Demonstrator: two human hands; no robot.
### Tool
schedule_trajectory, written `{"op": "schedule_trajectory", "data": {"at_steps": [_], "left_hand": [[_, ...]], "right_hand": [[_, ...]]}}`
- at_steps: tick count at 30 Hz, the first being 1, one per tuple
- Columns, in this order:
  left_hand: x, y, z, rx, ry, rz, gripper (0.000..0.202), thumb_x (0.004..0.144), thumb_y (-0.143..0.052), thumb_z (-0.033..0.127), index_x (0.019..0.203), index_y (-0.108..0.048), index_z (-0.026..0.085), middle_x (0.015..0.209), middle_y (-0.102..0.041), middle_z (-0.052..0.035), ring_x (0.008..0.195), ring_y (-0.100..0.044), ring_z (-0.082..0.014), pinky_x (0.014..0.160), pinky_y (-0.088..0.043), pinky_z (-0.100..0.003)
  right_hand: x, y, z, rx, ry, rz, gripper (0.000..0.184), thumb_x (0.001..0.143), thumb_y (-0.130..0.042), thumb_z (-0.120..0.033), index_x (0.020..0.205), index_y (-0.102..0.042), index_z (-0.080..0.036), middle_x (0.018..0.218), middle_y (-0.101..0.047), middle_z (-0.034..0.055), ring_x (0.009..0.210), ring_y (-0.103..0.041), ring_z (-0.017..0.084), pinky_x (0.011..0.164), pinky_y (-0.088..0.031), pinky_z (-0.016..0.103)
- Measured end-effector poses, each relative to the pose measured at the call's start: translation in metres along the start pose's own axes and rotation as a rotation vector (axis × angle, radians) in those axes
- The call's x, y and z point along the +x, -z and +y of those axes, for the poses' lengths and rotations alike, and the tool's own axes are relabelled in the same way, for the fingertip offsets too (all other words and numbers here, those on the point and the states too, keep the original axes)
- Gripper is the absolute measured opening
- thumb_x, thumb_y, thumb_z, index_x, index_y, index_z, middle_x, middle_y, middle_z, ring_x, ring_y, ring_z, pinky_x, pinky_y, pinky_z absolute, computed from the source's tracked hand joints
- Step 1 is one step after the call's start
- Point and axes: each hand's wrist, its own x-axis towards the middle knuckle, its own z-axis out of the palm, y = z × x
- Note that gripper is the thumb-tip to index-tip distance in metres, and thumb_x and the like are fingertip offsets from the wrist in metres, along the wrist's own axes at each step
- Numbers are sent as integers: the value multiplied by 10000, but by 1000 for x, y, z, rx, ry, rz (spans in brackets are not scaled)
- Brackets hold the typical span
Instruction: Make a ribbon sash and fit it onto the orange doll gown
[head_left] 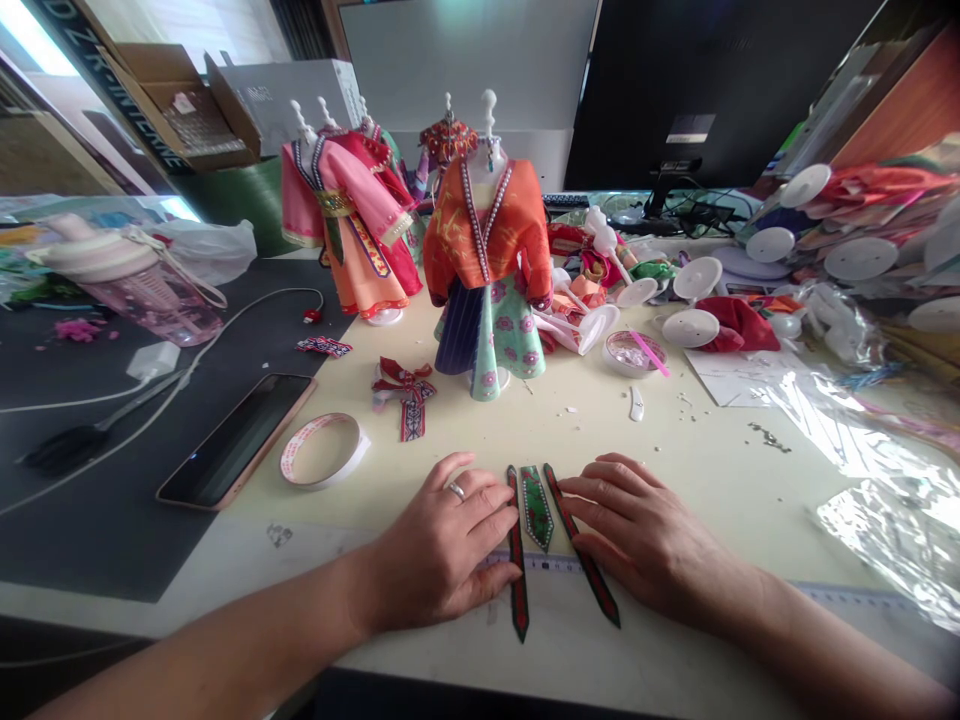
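My left hand (457, 530), with a ring on one finger, lies flat with its fingertips at a narrow red strip with dark green edges (517, 560). A second strip of the same pattern (589, 565) slants under the fingertips of my right hand (637, 520), which is also flat with fingers stretched. Between the strips is a short green pointed piece (536, 510) with a beaded white border. Beneath them a ruler's scale (551, 563) shows on the table. Just beyond stands a small dress form in an orange jacket (457, 220) and a blue and mint skirt.
A roll of tape (358, 462), a phone (236, 440) and a red ribbon bow (403, 378) lie to the left. Other dressed forms (349, 200) stand behind. At right are a bowl of beads (630, 368), toppled stands (690, 328) and clear plastic wrap (892, 530).
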Motion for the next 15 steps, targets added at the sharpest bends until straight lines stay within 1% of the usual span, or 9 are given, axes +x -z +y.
{"op": "schedule_trajectory", "data": {"at_steps": [8,12,15], "left_hand": [[1,1,0,12,10,5,316,893,-492,341,1084,-607,117,1067,-668,-117,999,-573,-247,980,-367,-491],[1,2,0,22,14,15,302,889,-500,337,1075,-603,123,1052,-667,-115,993,-571,-245,980,-371,-490],[0,2,1,28,26,56,217,879,-514,304,966,-606,129,933,-665,-92,917,-579,-219,965,-392,-475]], "right_hand": [[1,2,0,-10,3,15,217,896,-459,-165,1033,-627,-174,1034,-669,87,967,-580,208,901,-468,435],[1,3,0,-14,12,33,200,888,-481,-168,1028,-624,-165,1015,-667,92,967,-578,215,882,-475,428],[-1,3,1,-14,7,76,176,887,-481,-163,993,-621,-171,953,-671,85,915,-586,203,855,-478,409]]}}
